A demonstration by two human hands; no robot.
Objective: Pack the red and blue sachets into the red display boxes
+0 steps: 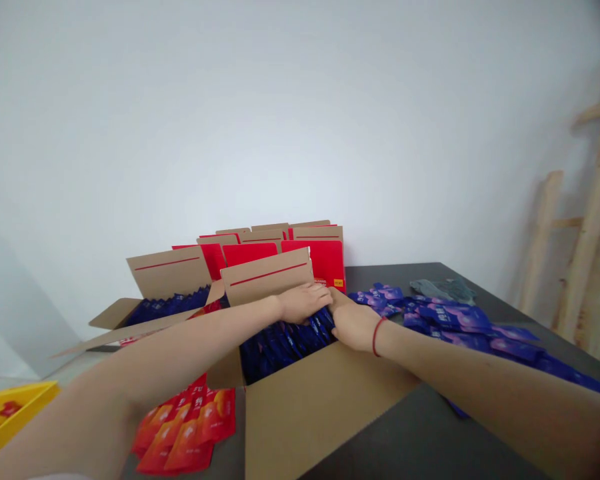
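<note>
Inside an open cardboard box [305, 417] stand several dark-blue pouches [275, 347] in tight rows. My left hand [305, 303] lies over the pouches toward the back right of the box, its fingers bent over their tops. At the right side of the same box, my right hand [354, 323] closes round the edge of the pouches, close to my left fingertips. Both hands hide part of the pouches, and the fingertips are partly covered. A red cord circles my right wrist.
Loose blue-purple pouches [455, 317] spread over the dark table [395, 433] at right, near a clear plastic bag [445, 290]. Red-orange pouches [185, 430] lie at front left. Another filled box [167, 270] stands left, red boxes [315, 260] behind. A yellow bin [30, 407] sits lower left.
</note>
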